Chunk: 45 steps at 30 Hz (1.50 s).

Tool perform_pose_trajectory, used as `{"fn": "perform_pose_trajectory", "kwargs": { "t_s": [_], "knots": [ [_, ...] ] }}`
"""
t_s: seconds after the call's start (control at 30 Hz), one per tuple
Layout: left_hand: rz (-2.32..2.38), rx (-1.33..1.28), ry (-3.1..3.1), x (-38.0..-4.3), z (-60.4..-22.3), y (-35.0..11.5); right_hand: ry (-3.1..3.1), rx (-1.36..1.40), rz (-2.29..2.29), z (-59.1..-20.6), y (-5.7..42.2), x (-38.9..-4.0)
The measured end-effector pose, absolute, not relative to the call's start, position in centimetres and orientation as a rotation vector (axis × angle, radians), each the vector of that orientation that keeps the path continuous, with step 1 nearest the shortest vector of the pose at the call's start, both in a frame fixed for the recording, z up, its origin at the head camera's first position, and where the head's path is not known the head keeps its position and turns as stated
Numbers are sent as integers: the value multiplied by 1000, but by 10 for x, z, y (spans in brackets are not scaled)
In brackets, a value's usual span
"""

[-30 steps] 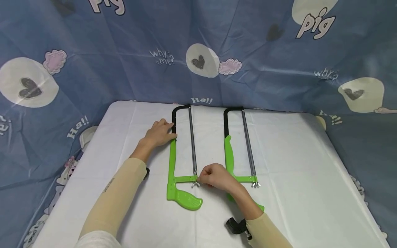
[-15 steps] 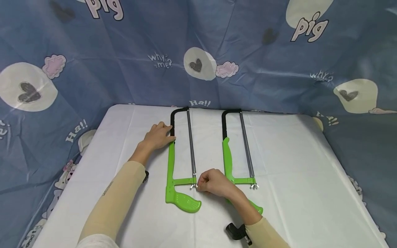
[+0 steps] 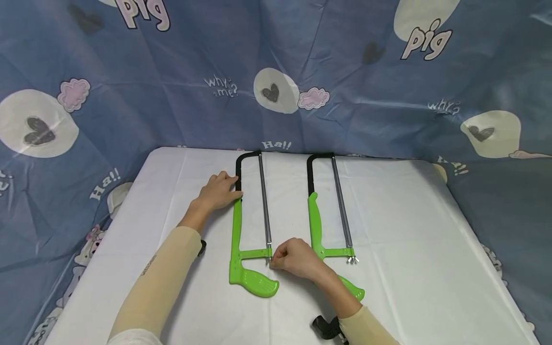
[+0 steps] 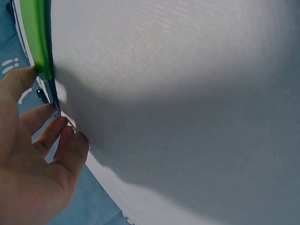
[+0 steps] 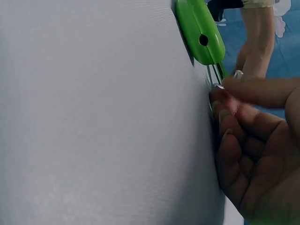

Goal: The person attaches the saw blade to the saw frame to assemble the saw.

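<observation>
My left hand (image 3: 217,190) holds the left hacksaw (image 3: 236,230) at its black frame (image 3: 238,168), reaching in from the left with bent fingers and thumb just beyond the far end of the green handle. My right hand (image 3: 297,258) is closed in a pinch, thumb and fingertips on the wing nut (image 3: 268,262) at the near end of the grey blade (image 3: 264,201); my fingers cover part of that nut.

This saw lies flat on the white-covered bench (image 3: 409,215), its far end close to the far edge, its curved grip (image 3: 260,282) toward me and its blade along the right side.

To its right, well apart, lies the right hacksaw (image 3: 316,223), much the same in shape and colour, its own nut (image 3: 352,260) in plain sight. My right forearm (image 3: 338,287) crosses over its near part, hiding some of the green. Beyond the bench hangs a blue printed cloth (image 3: 366,100). Beige sleeves (image 3: 155,278) cover both my arms.
</observation>
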<state>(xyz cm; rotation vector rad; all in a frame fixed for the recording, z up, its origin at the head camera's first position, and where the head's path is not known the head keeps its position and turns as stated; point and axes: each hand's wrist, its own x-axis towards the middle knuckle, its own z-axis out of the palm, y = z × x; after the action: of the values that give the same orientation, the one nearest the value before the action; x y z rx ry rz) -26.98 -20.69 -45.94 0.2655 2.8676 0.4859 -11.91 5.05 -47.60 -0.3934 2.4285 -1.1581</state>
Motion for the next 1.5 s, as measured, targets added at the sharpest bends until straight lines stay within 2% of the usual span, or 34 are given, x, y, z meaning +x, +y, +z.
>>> {"fn": "perform_pose_trajectory", "kwargs": {
  "t_s": [1.5],
  "knots": [
    [524,266,2886,-269,-466,-210,2512,-381,-1082,-479,48,-114]
  ]
}}
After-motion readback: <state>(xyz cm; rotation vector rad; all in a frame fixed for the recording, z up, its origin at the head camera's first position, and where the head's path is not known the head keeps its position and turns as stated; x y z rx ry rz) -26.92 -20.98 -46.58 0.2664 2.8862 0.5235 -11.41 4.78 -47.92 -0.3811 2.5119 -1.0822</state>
